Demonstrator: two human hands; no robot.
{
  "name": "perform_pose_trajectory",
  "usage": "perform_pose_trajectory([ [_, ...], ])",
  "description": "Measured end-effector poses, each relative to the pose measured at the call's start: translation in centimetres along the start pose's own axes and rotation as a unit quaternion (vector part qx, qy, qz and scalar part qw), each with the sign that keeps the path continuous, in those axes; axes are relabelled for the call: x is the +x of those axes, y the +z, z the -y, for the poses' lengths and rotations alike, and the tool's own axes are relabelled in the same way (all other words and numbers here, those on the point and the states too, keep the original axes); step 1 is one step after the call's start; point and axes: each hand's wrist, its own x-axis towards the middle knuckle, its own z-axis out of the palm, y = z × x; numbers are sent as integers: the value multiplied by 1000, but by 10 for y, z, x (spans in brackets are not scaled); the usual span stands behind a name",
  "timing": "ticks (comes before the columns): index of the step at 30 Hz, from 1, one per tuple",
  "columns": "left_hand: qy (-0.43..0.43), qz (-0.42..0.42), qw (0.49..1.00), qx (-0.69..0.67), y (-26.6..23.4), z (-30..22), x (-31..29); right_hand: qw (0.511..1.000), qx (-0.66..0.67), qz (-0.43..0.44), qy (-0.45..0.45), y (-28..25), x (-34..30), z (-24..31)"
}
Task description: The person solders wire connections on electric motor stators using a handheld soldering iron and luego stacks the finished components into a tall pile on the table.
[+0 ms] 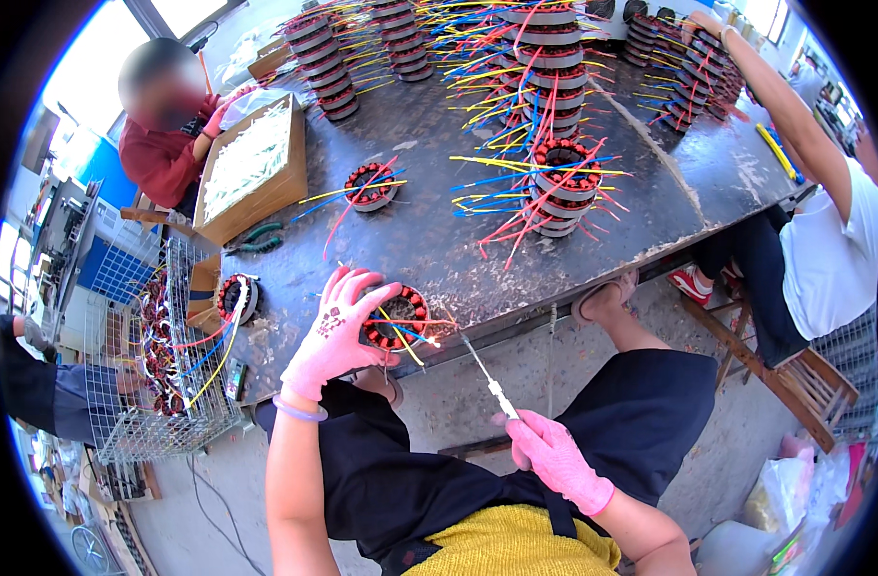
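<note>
My left hand [335,326], in a pink glove, grips a motor stator [412,300] at the table's near edge. The stator is a ring with red-black windings and yellow, blue and red lead wires. A bright orange glint shows among its wire ends on the right. In my right hand [559,459], also gloved in pink, is a thin tool with a white handle [498,396] and a slim metal shaft. The shaft points up-left toward the wire ends; its exact kind is unclear. Another stator [239,298] lies left of my left hand, and one [372,188] sits farther back.
Tall stator stacks [564,192] with loose wires stand at the back. A cardboard box [297,173] of white pieces and green-handled pliers [259,238] lie left. A wire basket [103,384] stands beside the table. Co-workers sit at the far left and right.
</note>
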Motion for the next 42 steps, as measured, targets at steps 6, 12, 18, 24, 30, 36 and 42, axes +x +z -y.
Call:
perform_pose_trajectory([
  [6, 18, 7, 1000, -10, -1, 4, 1, 1000, -16, 1, -8, -2, 1, -5],
  [12, 13, 6, 1000, -28, -1, 3, 1, 999, -33, 1, -8, -2, 0, 0],
  [18, 7, 7, 1000, -19, -2, 4, 0, 1000, -23, 0, -7, 0, 1, -2],
  [24, 18, -1, 1000, -23, 1, 4, 3, 1000, 8, 5, 3, 0, 0, -1],
  [30, 20, -8, 999, -24, 2, 5, 1, 1000, 14, -3, 11, 2, -1, 3],
  [36, 17, -4, 1000, -19, 1, 4, 2, 999, -32, -3, 11, 0, -2, 8],
  [42, 15, -4, 1000, -14, 0, 2, 2, 1000, -17, 4, -7, -2, 2, -2],
])
